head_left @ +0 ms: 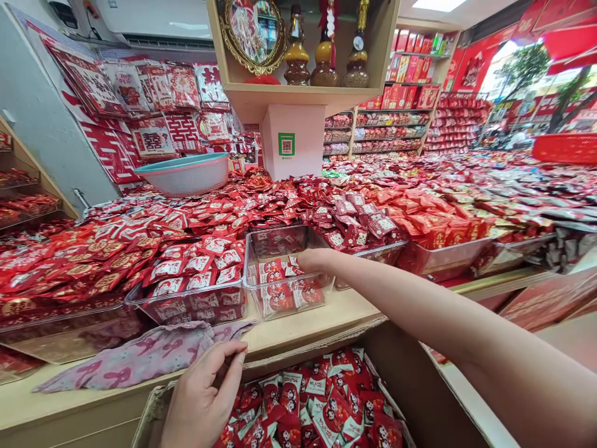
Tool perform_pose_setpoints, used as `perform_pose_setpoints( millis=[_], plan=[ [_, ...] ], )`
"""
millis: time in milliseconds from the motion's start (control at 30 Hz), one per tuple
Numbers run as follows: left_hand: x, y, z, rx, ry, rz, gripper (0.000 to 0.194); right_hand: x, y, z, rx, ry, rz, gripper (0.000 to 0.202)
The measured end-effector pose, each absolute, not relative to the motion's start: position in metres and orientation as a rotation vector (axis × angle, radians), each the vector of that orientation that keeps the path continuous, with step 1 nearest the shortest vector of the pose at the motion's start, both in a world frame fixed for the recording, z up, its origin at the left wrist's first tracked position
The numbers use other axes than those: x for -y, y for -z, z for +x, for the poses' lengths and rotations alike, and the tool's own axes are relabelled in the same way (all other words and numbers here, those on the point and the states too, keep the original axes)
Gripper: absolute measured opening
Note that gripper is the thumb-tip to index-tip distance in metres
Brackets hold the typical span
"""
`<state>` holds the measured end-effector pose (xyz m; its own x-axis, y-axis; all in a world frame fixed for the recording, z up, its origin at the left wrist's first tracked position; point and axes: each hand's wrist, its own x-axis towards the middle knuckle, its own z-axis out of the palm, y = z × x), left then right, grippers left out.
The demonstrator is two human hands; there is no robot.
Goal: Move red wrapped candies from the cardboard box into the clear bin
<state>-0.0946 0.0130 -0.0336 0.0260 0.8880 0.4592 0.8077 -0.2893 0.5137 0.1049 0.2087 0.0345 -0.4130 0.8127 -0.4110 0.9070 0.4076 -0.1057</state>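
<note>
My right hand reaches into a clear plastic bin on the counter. Small red-and-white candy packets lie on the bin's bottom, touching or close beside my fingers. Its fingertips are bent away from view, so their grip is hidden. Lower down, my left hand hovers at the near left edge of an open cardboard carton. Thumb and forefinger tips come together there, and nothing shows between them. Many red packets with cartoon figures fill the carton.
Heaped bins of red packets flank the plastic bin on both sides. A pink-patterned cloth lies on the counter's front edge. Behind stand a pale basin and a pillar under a display shelf. A red basket is far right.
</note>
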Motion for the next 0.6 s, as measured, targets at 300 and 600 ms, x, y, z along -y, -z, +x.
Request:
perform_pose_setpoints(
  millis=[300,600],
  plan=[
    [-0.013,0.04,-0.089,-1.65,-0.826,2.679,0.049,-0.088,-0.025,0.217,-3.462,0.281,1.998,0.02],
    [-0.015,0.033,-0.079,-1.798,-0.437,2.77,0.023,0.029,0.169,0.302,-1.997,1.897,3.104,0.035]
  ],
)
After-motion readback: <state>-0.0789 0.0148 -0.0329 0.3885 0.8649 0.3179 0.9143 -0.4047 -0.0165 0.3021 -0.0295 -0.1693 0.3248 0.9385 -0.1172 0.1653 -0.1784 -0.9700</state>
